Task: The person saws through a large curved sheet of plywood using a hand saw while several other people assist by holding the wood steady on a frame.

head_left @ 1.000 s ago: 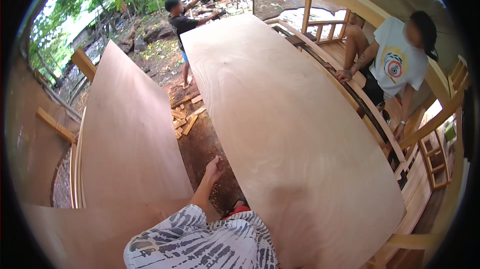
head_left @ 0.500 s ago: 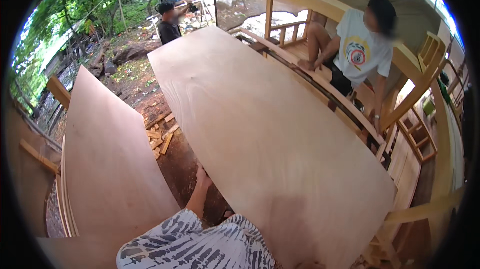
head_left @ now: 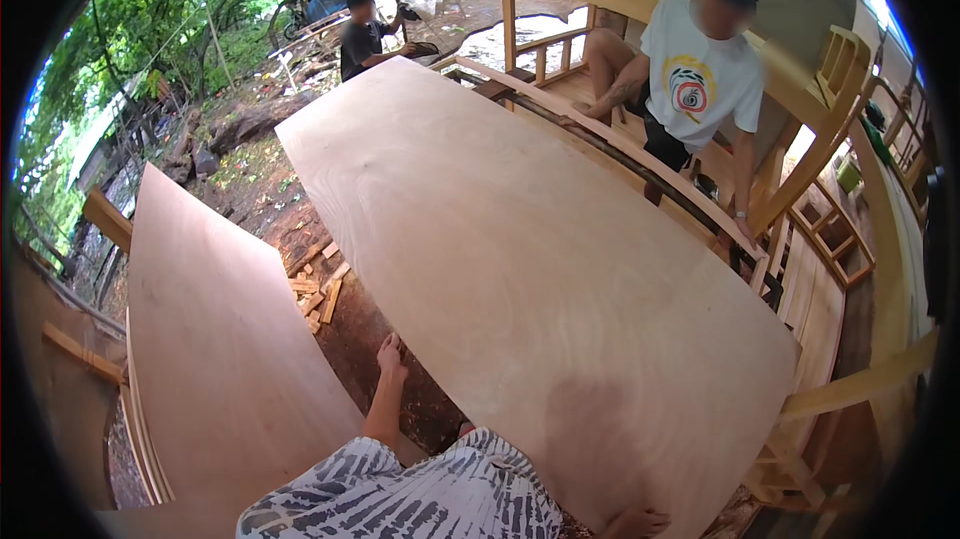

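A large pale plywood sheet (head_left: 500,239) lies slanting away in front of me. At its left edge is my left hand (head_left: 391,355), fingers closed, apparently pinching that edge; part of the fingers is hidden. My right hand (head_left: 636,523) rests on the sheet's near end at the bottom of the view, palm down with fingers stretched out. Along the sheet's far right side runs a wooden frame (head_left: 610,139) with dark bars.
More plywood sheets (head_left: 220,329) lean in a stack at left. Wood offcuts (head_left: 320,294) lie on the dirt between. A co-worker in a white shirt (head_left: 700,69) sits beyond the frame, one hand on it. Another person in black (head_left: 362,44) is at the sheet's far end.
My right hand has come into view on the sheet's near end. My left hand has shifted slightly left at the edge. The person in black has moved closer to the sheet's far end.
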Demonstrator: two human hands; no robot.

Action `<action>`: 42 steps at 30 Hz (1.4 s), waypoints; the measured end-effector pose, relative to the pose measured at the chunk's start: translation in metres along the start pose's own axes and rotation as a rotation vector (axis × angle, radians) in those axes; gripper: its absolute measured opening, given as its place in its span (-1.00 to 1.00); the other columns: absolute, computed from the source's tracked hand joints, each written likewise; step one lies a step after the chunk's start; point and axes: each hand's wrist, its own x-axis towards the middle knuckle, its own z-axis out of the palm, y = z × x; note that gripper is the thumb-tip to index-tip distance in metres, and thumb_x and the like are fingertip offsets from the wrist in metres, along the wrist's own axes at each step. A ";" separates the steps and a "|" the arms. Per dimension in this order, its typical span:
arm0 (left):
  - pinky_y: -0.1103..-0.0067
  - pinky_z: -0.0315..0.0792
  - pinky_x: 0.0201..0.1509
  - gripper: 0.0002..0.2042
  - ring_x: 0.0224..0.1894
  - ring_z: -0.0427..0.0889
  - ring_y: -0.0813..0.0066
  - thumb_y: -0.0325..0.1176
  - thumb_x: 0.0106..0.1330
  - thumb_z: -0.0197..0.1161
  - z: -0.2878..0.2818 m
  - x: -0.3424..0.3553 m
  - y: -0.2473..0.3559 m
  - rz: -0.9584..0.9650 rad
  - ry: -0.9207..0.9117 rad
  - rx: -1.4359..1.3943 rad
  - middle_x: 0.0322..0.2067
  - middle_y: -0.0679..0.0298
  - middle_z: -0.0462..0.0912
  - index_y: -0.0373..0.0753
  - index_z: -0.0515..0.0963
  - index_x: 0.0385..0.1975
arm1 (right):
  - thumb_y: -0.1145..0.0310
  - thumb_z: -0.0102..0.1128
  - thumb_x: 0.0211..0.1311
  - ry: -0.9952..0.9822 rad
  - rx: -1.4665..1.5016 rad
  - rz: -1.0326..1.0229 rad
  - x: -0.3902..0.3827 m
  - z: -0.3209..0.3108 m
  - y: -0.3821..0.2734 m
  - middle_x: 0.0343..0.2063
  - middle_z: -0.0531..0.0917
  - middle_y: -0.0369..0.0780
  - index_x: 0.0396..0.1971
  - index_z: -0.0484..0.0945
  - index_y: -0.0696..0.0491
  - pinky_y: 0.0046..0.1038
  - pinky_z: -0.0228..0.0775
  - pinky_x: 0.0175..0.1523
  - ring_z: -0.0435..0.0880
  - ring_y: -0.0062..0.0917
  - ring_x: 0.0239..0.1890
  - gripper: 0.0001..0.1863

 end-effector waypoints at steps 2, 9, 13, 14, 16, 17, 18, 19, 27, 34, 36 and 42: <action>0.32 0.50 0.00 -0.74 -0.18 0.53 0.46 -0.12 0.63 0.08 -0.052 0.046 0.015 0.061 -0.180 0.125 -0.18 0.42 0.62 -0.05 0.58 0.12 | 0.20 -0.04 0.57 -0.010 0.045 -0.046 -0.003 0.003 -0.016 0.34 0.48 -0.08 0.40 0.36 0.15 -0.19 0.46 0.31 0.51 -0.19 0.34 -0.47; 0.30 0.55 0.23 -0.74 0.05 0.69 0.23 -0.21 0.63 0.03 -0.004 0.011 0.000 -0.173 -0.281 -0.285 0.02 0.26 0.74 -0.16 0.61 0.06 | 0.12 -0.02 0.55 -0.155 0.016 0.056 0.000 -0.024 -0.024 0.38 0.42 -0.10 0.44 0.30 0.16 -0.16 0.43 0.34 0.50 -0.17 0.34 -0.39; 0.21 0.50 0.31 -0.69 0.15 0.62 0.17 -0.19 0.66 -0.02 0.002 0.012 0.003 -0.147 -0.217 -0.182 0.06 0.17 0.70 -0.22 0.59 0.07 | 0.07 0.00 0.53 -0.064 0.011 0.071 0.001 -0.027 -0.026 0.37 0.43 -0.11 0.42 0.30 0.14 -0.13 0.43 0.32 0.50 -0.17 0.34 -0.38; 0.20 0.49 0.32 -0.68 0.16 0.61 0.16 -0.17 0.67 -0.04 0.007 0.019 -0.001 -0.149 -0.242 -0.180 0.05 0.17 0.70 -0.23 0.58 0.06 | 0.05 0.00 0.53 -0.048 -0.015 0.076 0.002 -0.021 -0.020 0.39 0.42 -0.11 0.42 0.30 0.12 -0.11 0.42 0.31 0.49 -0.19 0.35 -0.37; 0.21 0.50 0.30 -0.67 0.14 0.62 0.16 -0.15 0.68 -0.06 0.006 0.036 -0.018 -0.148 -0.263 -0.278 0.03 0.18 0.70 -0.22 0.58 0.06 | 0.04 0.00 0.53 -0.010 -0.038 0.088 0.004 -0.007 -0.006 0.40 0.40 -0.11 0.42 0.31 0.10 -0.09 0.40 0.31 0.47 -0.20 0.36 -0.38; 0.23 0.51 0.28 -0.65 0.13 0.62 0.16 -0.13 0.68 -0.08 0.000 0.045 -0.028 -0.155 -0.268 -0.356 0.01 0.19 0.69 -0.22 0.58 0.05 | 0.05 0.00 0.53 -0.010 -0.037 0.100 0.003 -0.010 -0.005 0.40 0.40 -0.11 0.42 0.31 0.10 -0.09 0.40 0.32 0.47 -0.20 0.37 -0.38; 0.23 0.52 0.26 -0.64 0.12 0.62 0.18 -0.11 0.69 -0.09 -0.037 0.074 -0.018 -0.120 -0.557 -0.511 0.01 0.19 0.69 -0.22 0.58 0.05 | 0.05 0.00 0.53 -0.028 -0.007 0.075 -0.006 -0.018 -0.023 0.40 0.40 -0.11 0.42 0.31 0.10 -0.08 0.39 0.32 0.46 -0.20 0.37 -0.38; 0.23 0.53 0.25 -0.62 0.11 0.62 0.19 -0.09 0.69 -0.11 -0.078 0.096 -0.003 -0.115 -0.891 -0.633 0.01 0.19 0.69 -0.22 0.58 0.05 | 0.06 0.00 0.53 -0.056 0.024 0.043 -0.014 -0.023 -0.035 0.40 0.40 -0.11 0.42 0.31 0.10 -0.08 0.39 0.32 0.46 -0.20 0.37 -0.39; 0.43 0.52 -0.07 -0.61 -0.27 0.56 0.35 0.01 0.67 -0.04 0.037 -0.006 0.016 -0.123 -0.071 0.033 -0.26 0.34 0.62 -0.14 0.57 0.11 | 0.12 -0.02 0.55 -0.107 0.004 0.120 0.000 -0.040 -0.016 0.40 0.41 -0.10 0.43 0.31 0.09 -0.06 0.36 0.35 0.42 -0.21 0.41 -0.42; 0.46 0.46 -0.34 -0.69 -0.34 0.55 0.48 -0.06 0.64 0.06 0.026 0.029 0.004 -0.016 -0.094 0.016 -0.24 0.40 0.62 -0.09 0.51 0.15 | 0.13 -0.04 0.57 -0.129 0.021 0.123 0.000 -0.031 -0.030 0.44 0.37 -0.11 0.44 0.29 0.08 -0.06 0.29 0.41 0.38 -0.23 0.45 -0.43; 0.47 0.34 -0.45 -0.72 -0.42 0.51 0.53 -0.05 0.63 0.08 0.018 0.039 0.012 -0.056 0.037 -0.100 -0.31 0.42 0.62 -0.10 0.57 0.00 | 0.12 -0.05 0.56 -0.115 0.025 0.138 -0.002 -0.033 -0.029 0.45 0.36 -0.11 0.44 0.29 0.08 -0.06 0.26 0.43 0.37 -0.24 0.46 -0.42; 0.51 0.57 -0.33 -0.67 -0.41 0.60 0.45 -0.05 0.63 0.08 0.029 0.017 0.009 -0.135 -0.142 -0.301 -0.38 0.38 0.66 -0.14 0.65 -0.22 | 0.11 -0.04 0.53 -0.095 0.108 0.156 0.001 -0.024 -0.017 0.46 0.34 -0.11 0.45 0.28 0.08 -0.06 0.20 0.47 0.36 -0.27 0.46 -0.39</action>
